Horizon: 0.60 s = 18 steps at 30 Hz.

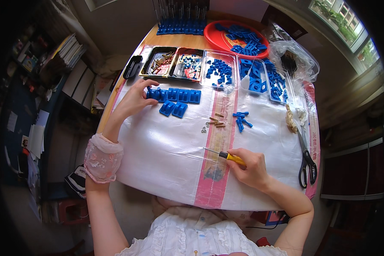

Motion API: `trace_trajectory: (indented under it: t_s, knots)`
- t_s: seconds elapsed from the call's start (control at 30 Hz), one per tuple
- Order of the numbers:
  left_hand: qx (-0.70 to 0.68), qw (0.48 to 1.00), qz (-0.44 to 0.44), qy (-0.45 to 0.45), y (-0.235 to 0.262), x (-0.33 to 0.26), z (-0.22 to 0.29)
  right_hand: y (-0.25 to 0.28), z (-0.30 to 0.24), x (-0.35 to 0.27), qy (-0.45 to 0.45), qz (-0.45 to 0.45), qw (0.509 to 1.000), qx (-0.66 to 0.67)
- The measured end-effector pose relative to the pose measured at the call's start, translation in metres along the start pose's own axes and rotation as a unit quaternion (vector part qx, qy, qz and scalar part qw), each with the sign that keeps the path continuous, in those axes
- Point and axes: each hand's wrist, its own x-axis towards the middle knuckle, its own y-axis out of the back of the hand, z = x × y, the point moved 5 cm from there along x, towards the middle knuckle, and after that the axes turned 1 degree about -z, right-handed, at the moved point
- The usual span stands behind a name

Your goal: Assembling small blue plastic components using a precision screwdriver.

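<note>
My left hand [137, 97] has its thumb and fingers around a blue plastic part [154, 93] at the left end of a row. Beside it stand more such blue parts [184, 95], with two others [173, 109] just in front of the row. In my right hand [252, 167] is a screwdriver [236, 158] with a yellow and black handle, its thin shaft pointing left over the sheet. Ahead of its tip lie several brass-coloured pins [217, 121], a few small metal nuts [204, 129] and some small blue clips [242, 121].
A white plastic sheet [158, 149] covers the table. Trays along the back hold brass pins [161, 63], small screws [190, 65] and blue pieces [219, 71]. Behind are a red basin [212, 39] and blue racks [181, 26]. Black-handled scissors [306, 164] lie at the right edge.
</note>
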Motion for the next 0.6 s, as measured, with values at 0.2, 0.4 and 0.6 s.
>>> trace_trajectory:
  t_s: [0.2, 0.4, 0.6]
  knots:
    - [0.067, 0.993, 0.079, 0.053, 0.013, -0.030, 0.021, 0.000, 0.002, -0.001, -0.002, 0.001, 1.000, 0.003]
    - [0.058, 0.997, 0.034, -0.050, -0.021, -0.058, 0.059, -0.002, 0.002, -0.001, 0.000, -0.001, 1.000, 0.003]
    - [0.025, 0.998, -0.013, -0.065, -0.041, -0.052, 0.072, -0.001, 0.002, 0.000, -0.005, -0.004, 1.000, 0.000]
